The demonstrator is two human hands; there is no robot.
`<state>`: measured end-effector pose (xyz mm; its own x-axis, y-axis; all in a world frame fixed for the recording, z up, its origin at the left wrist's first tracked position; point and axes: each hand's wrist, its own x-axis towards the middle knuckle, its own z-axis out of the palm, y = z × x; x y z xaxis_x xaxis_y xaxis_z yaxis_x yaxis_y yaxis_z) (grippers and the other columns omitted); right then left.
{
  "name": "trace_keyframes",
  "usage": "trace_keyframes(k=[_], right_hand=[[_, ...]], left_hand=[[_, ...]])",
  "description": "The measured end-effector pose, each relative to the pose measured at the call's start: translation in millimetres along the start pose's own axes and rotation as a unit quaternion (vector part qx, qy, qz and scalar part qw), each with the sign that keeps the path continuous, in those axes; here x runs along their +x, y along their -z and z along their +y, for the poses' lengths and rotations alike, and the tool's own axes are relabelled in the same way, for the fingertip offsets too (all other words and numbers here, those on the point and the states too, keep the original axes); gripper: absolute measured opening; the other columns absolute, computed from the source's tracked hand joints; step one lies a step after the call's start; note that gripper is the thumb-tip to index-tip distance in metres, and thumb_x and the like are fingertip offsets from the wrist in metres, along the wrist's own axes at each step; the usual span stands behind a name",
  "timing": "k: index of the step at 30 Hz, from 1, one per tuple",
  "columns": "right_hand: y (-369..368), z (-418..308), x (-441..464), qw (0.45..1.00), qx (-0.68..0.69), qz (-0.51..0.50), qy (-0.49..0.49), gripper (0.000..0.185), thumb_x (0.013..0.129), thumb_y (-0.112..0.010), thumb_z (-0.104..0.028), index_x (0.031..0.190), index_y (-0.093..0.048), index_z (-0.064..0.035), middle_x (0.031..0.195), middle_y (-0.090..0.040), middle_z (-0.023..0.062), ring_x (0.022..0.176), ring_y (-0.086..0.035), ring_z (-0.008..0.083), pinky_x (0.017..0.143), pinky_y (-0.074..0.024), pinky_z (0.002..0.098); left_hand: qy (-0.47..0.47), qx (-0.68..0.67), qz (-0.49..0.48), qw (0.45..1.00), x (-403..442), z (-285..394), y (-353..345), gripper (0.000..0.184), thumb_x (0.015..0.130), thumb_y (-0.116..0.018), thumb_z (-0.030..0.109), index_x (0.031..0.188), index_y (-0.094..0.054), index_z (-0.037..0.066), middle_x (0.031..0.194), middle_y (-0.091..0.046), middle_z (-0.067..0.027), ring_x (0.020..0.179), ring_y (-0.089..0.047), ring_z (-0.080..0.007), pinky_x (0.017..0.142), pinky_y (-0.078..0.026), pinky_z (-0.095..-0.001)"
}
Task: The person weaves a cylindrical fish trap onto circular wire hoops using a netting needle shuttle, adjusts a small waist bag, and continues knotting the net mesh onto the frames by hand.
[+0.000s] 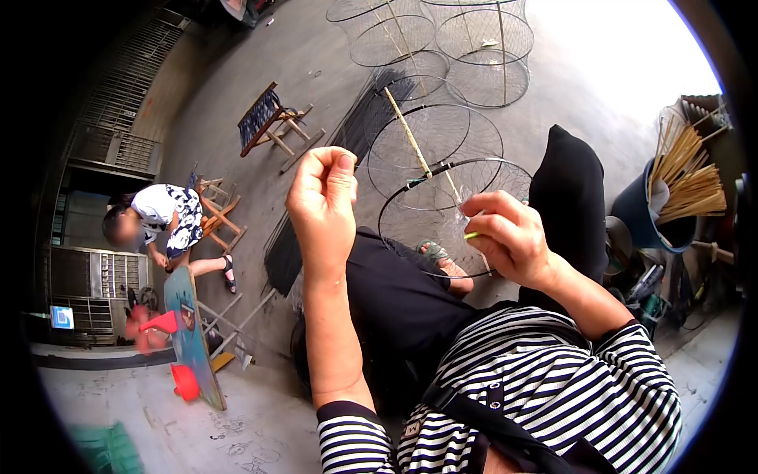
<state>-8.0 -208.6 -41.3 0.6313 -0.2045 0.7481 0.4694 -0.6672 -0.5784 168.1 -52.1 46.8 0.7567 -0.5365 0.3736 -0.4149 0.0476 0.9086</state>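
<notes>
My left hand (328,189) is raised at the centre, thumb pressed on curled fingers; anything in that pinch is too small to make out. To its right, my right hand (509,237) is closed round a small yellow-green tool (472,235), whose tip shows at the fingers. Between and beyond the hands stands a net cage (442,150) of thin mesh on black hoops, its near hoop crossing in front of my knees. A bamboo stick (408,133) runs through the hoops and ends near my right hand.
More hooped nets (474,47) lie farther off. Black rods (347,150) are bundled on the floor. A folding stool (272,122) stands behind. At left a person (162,213) sits by a small table (193,336). A blue bucket (639,209) at right holds bamboo strips (691,178).
</notes>
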Motion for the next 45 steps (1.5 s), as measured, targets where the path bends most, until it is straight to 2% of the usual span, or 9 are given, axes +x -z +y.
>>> trace_keyframes(k=[7, 11, 15, 18, 22, 25, 29, 40, 45], right_hand=[[22, -22, -3, 0.968, 0.075, -0.162, -0.177, 0.032, 0.091, -0.07, -0.009, 0.12, -0.058, -0.0035, 0.085, -0.069, 0.0156, 0.073, -0.07, 0.0305, 0.064, -0.0553, 0.0373], [38, -49, 22, 0.912, 0.114, -0.374, -0.125, 0.051, 0.089, -0.071, -0.012, 0.137, -0.051, -0.0094, 0.084, -0.07, 0.017, 0.074, -0.071, 0.0333, 0.069, -0.0582, 0.043], [62, -33, 66, 0.956, 0.147, -0.194, -0.163, 0.036, 0.089, -0.07, -0.008, 0.124, -0.064, -0.0042, 0.088, -0.071, 0.0143, 0.079, -0.07, 0.0324, 0.071, -0.0559, 0.0382], [79, 15, 63, 0.877, -0.085, -0.453, -0.137, 0.029, 0.095, -0.065, -0.02, 0.122, -0.065, -0.0088, 0.086, -0.071, 0.0183, 0.077, -0.068, 0.0359, 0.07, -0.0543, 0.0406], [79, 24, 64, 0.934, 0.093, -0.257, -0.232, 0.025, 0.095, -0.067, -0.018, 0.117, -0.069, -0.0058, 0.09, -0.072, 0.0105, 0.078, -0.069, 0.0162, 0.069, -0.0533, 0.0315], [36, 53, 72, 0.979, -0.195, -0.057, -0.031, 0.025, 0.093, -0.07, -0.023, 0.114, -0.07, -0.01, 0.083, -0.065, 0.005, 0.075, -0.064, 0.0208, 0.071, -0.0521, 0.033], [17, 60, 78, 0.939, -0.206, -0.235, 0.144, 0.038, 0.084, -0.073, -0.024, 0.12, -0.068, -0.0156, 0.083, -0.06, 0.0038, 0.08, -0.06, 0.0238, 0.078, -0.0493, 0.0363], [17, 93, 93, 0.933, 0.288, -0.017, -0.215, 0.034, 0.101, -0.059, -0.017, 0.128, -0.057, 0.0034, 0.125, -0.06, 0.0176, 0.117, -0.06, 0.0215, 0.103, -0.0521, 0.0404], [25, 79, 104, 0.964, -0.1, -0.103, -0.224, 0.032, 0.103, -0.056, -0.025, 0.119, -0.063, 0.002, 0.1, -0.061, 0.0076, 0.096, -0.056, 0.0171, 0.09, -0.0461, 0.0307]], left_hand=[[0.055, -0.099, -0.018, 0.993, -22, 20, -2, 0.016, 0.105, -0.056, 0.016, 0.098, -0.059, 0.002, 0.074, -0.056, -0.0039, 0.052, -0.048, -0.0092, 0.046, -0.039, -0.0201], [0.024, -0.144, -0.154, 0.977, -40, 0, -43, 0.015, 0.105, -0.053, 0.018, 0.104, -0.057, 0.004, 0.089, -0.072, -0.0155, 0.079, -0.071, -0.0222, 0.08, -0.056, -0.0326], [0.095, -0.208, -0.227, 0.947, -55, -21, -50, 0.02, 0.105, -0.055, 0.025, 0.1, -0.056, 0.006, 0.079, -0.068, -0.0096, 0.059, -0.057, -0.0127, 0.063, -0.048, -0.0238], [0.07, -0.199, -0.167, 0.963, -44, -27, -23, 0.018, 0.105, -0.054, 0.021, 0.098, -0.055, 0.005, 0.067, -0.052, -0.0013, 0.052, -0.037, -0.0059, 0.047, -0.029, -0.0204], [0.062, -0.173, -0.158, 0.97, -38, -24, -16, 0.017, 0.104, -0.057, 0.02, 0.097, -0.055, 0.004, 0.069, -0.055, -0.0008, 0.054, -0.038, -0.0043, 0.047, -0.029, -0.0199], [0.03, -0.01, -0.198, 0.98, -39, -5, -25, 0.015, 0.104, -0.055, 0.014, 0.092, -0.057, 0.005, 0.071, -0.06, -0.0002, 0.053, -0.044, -0.003, 0.048, -0.033, -0.0193], [-0.066, 0.099, -0.151, 0.981, -18, -7, -8, 0.014, 0.103, -0.056, 0.014, 0.094, -0.059, 0.003, 0.069, -0.057, 0.0007, 0.064, -0.051, -0.0049, 0.06, -0.043, -0.0224], [-0.032, -0.002, -0.078, 0.996, -14, -66, -48, 0.017, 0.093, -0.06, 0.01, 0.094, -0.07, -0.003, 0.076, -0.072, -0.0135, 0.071, -0.071, -0.0201, 0.072, -0.056, -0.0338], [-0.093, 0.012, -0.095, 0.991, -26, -51, -18, 0.017, 0.091, -0.061, 0.009, 0.099, -0.071, -0.003, 0.087, -0.074, -0.0155, 0.081, -0.073, -0.0226, 0.081, -0.057, -0.0362]])
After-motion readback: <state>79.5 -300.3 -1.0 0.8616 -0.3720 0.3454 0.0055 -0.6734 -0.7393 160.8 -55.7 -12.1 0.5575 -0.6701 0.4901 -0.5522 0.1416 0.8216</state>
